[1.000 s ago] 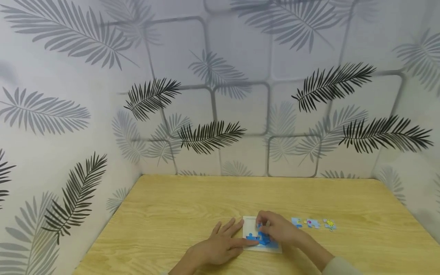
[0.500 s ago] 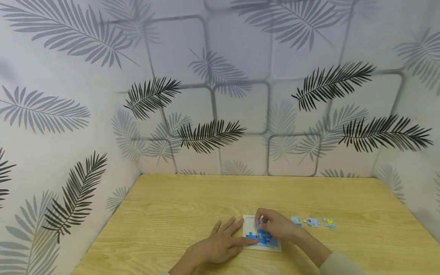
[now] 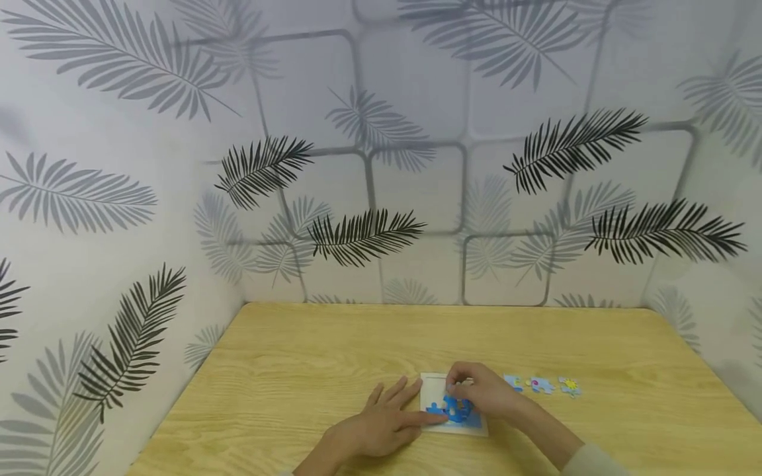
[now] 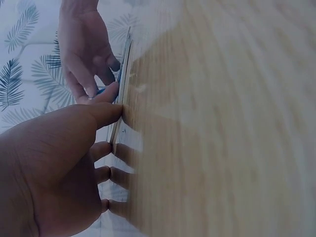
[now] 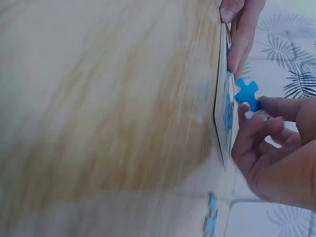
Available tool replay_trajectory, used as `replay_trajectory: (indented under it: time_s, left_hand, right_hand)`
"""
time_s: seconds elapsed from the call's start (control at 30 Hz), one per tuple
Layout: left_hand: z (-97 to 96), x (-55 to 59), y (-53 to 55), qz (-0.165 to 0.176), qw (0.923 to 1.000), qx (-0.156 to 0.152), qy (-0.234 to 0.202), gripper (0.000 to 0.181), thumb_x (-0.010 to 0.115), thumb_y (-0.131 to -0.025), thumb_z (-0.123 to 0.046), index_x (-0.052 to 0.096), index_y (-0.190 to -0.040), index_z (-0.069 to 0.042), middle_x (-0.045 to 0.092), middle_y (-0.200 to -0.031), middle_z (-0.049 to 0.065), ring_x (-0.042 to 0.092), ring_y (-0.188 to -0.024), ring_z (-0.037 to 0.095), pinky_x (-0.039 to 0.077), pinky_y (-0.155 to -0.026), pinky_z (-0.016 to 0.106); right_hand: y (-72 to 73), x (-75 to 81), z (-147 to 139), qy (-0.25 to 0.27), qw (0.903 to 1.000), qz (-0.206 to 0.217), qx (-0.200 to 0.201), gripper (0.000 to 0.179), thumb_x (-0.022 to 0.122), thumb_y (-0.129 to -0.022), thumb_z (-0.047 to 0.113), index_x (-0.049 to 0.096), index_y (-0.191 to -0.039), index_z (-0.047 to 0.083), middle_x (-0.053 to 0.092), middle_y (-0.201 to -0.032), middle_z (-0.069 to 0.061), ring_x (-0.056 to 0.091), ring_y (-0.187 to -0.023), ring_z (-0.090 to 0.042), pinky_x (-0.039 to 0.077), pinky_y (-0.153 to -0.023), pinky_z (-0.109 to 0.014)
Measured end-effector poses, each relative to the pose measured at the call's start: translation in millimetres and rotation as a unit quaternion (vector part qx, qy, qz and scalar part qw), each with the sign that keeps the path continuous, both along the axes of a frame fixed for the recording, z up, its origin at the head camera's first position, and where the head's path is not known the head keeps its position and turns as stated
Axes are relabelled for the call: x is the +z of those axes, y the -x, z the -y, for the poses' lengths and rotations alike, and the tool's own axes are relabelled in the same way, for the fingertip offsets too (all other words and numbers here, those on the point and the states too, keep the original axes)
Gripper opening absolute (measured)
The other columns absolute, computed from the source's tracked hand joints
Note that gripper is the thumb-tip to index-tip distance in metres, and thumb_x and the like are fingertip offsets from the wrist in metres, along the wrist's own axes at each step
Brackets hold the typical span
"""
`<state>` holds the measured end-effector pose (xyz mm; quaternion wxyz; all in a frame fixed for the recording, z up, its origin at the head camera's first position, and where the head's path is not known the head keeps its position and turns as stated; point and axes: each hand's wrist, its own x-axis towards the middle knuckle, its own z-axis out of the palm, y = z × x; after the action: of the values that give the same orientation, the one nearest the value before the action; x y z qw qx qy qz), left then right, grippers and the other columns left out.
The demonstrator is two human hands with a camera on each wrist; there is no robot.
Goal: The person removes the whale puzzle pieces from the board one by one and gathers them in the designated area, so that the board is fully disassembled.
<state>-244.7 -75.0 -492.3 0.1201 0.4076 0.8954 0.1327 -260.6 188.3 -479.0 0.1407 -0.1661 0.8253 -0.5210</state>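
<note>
In the head view, a small white puzzle tray (image 3: 432,387) lies on the wooden table, with blue jigsaw pieces (image 3: 434,410) fitted along its near part. My left hand (image 3: 381,423) rests at the tray's left edge, fingers spread and straight. Its thumb reaches over the near rim onto the blue pieces. Over the tray, my right hand (image 3: 485,391) pinches a blue puzzle piece (image 5: 248,94) between thumb and fingers. The right wrist view shows that piece tilted up, just off the tray's surface. Part of the tray is hidden behind the right hand.
To the right of the tray, loose puzzle pieces lie in a row: a light blue one (image 3: 513,383), one with a pink spot (image 3: 542,385) and one with a yellow sun-like shape (image 3: 569,386). A leaf-patterned wall (image 3: 417,198) borders the table (image 3: 333,344) behind.
My right hand has shifted slightly over the tray, still pinching the blue puzzle piece, which has turned a little. The left hand has stayed in place.
</note>
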Motion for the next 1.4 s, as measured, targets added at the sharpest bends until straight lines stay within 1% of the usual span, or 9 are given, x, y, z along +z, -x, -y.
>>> replay_trajectory:
  time_s: [0.13, 0.23, 0.33, 0.47, 0.73, 0.93, 1.07, 1.23, 1.4]
  left_hand:
    - [0.5, -1.6, 0.6, -0.004, 1.0, -0.004, -0.002, 0.046, 0.043, -0.113, -0.033, 0.043, -0.155, -0.052, 0.015, -0.174, 0.013, 0.013, -0.158, 0.044, 0.018, -0.118, 0.075]
    - [0.6, -1.9, 0.6, -0.003, 1.0, -0.004, -0.003, 0.046, 0.043, -0.113, -0.033, 0.042, -0.155, -0.052, 0.015, -0.174, 0.012, 0.013, -0.158, 0.044, 0.017, -0.118, 0.075]
    - [1.0, -0.6, 0.0, -0.003, 1.0, 0.0, -0.005, 0.046, 0.043, -0.113, -0.033, 0.043, -0.155, -0.052, 0.015, -0.174, 0.012, 0.013, -0.159, 0.043, 0.016, -0.119, 0.074]
    - [1.2, 2.0, -1.3, -0.007, 1.0, 0.001, -0.005, 0.046, 0.043, -0.113, -0.032, 0.044, -0.154, -0.052, 0.015, -0.174, 0.012, 0.013, -0.159, 0.042, 0.016, -0.12, 0.073]
    - [1.2, 0.7, -1.3, -0.01, 0.9999, -0.005, -0.005, 0.046, 0.043, -0.113, -0.031, 0.044, -0.155, -0.05, 0.015, -0.174, 0.013, 0.012, -0.159, 0.041, 0.015, -0.12, 0.072]
    - [1.5, -0.4, -0.2, -0.013, 0.9999, -0.005, -0.004, 0.046, 0.042, -0.113, -0.031, 0.043, -0.155, -0.051, 0.015, -0.174, 0.013, 0.012, -0.159, 0.041, 0.016, -0.12, 0.072]
    - [1.5, 0.3, -0.5, -0.007, 1.0, -0.002, 0.001, 0.046, 0.041, -0.113, -0.031, 0.043, -0.155, -0.052, 0.014, -0.174, 0.011, 0.012, -0.159, 0.04, 0.016, -0.121, 0.072]
    - [1.4, 0.8, -1.4, -0.01, 0.9999, -0.003, 0.002, 0.046, 0.041, -0.113, -0.031, 0.043, -0.155, -0.052, 0.015, -0.174, 0.011, 0.012, -0.159, 0.04, 0.016, -0.12, 0.072]
    - [1.0, 0.1, -0.7, -0.021, 0.9998, -0.006, 0.003, 0.046, 0.042, -0.113, -0.03, 0.044, -0.155, -0.05, 0.016, -0.174, 0.013, 0.013, -0.159, 0.041, 0.017, -0.12, 0.072]
  right_hand:
    - [-3.5, 2.9, -16, 0.012, 0.9996, -0.022, 0.01, 0.014, 0.059, -0.107, 0.016, 0.062, -0.111, 0.004, 0.061, -0.103, -0.012, 0.049, -0.062, -0.011, 0.043, -0.055, -0.022]
    - [-5.3, 5.4, -35, 0.017, 0.9991, -0.033, 0.023, 0.021, 0.058, -0.108, 0.019, 0.063, -0.12, 0.003, 0.062, -0.096, -0.013, 0.034, -0.044, -0.004, 0.036, -0.041, -0.018]
    - [-6.2, 6.4, -57, 0.007, 0.9979, -0.059, 0.027, 0.024, 0.059, -0.107, 0.017, 0.064, -0.124, 0.001, 0.064, -0.093, -0.013, 0.036, -0.043, -0.002, 0.037, -0.041, -0.016]
    - [-8.9, 4.8, -86, -0.001, 0.9974, -0.068, 0.022, 0.023, 0.057, -0.107, 0.01, 0.065, -0.125, -0.003, 0.065, -0.092, -0.016, 0.034, -0.043, -0.001, 0.035, -0.041, -0.016]
    - [-19.3, -0.7, -129, -0.039, 0.9958, -0.082, 0.007, 0.022, 0.057, -0.105, 0.004, 0.062, -0.125, -0.004, 0.063, -0.091, -0.013, 0.038, -0.047, 0.0, 0.037, -0.043, -0.016]
    - [-29.2, -7.3, -145, -0.078, 0.9935, -0.083, -0.002, 0.019, 0.066, -0.102, 0.009, 0.057, -0.116, -0.001, 0.063, -0.09, -0.008, 0.054, -0.071, -0.006, 0.046, -0.058, -0.023]
    - [-31.3, -9.8, -151, -0.124, 0.9859, -0.113, -0.008, 0.016, 0.068, -0.101, 0.013, 0.058, -0.111, 0.005, 0.067, -0.092, -0.004, 0.061, -0.081, -0.007, 0.049, -0.066, -0.024]
    - [-27.4, -15.0, -152, -0.161, 0.9742, -0.158, -0.013, 0.013, 0.073, -0.097, 0.013, 0.063, -0.105, 0.01, 0.068, -0.091, 0.003, 0.06, -0.081, -0.003, 0.051, -0.066, -0.024]
    - [-23.7, -18.7, -151, -0.178, 0.9687, -0.172, -0.022, 0.015, 0.077, -0.093, 0.012, 0.065, -0.103, 0.01, 0.065, -0.088, 0.005, 0.057, -0.079, -0.003, 0.05, -0.066, -0.023]
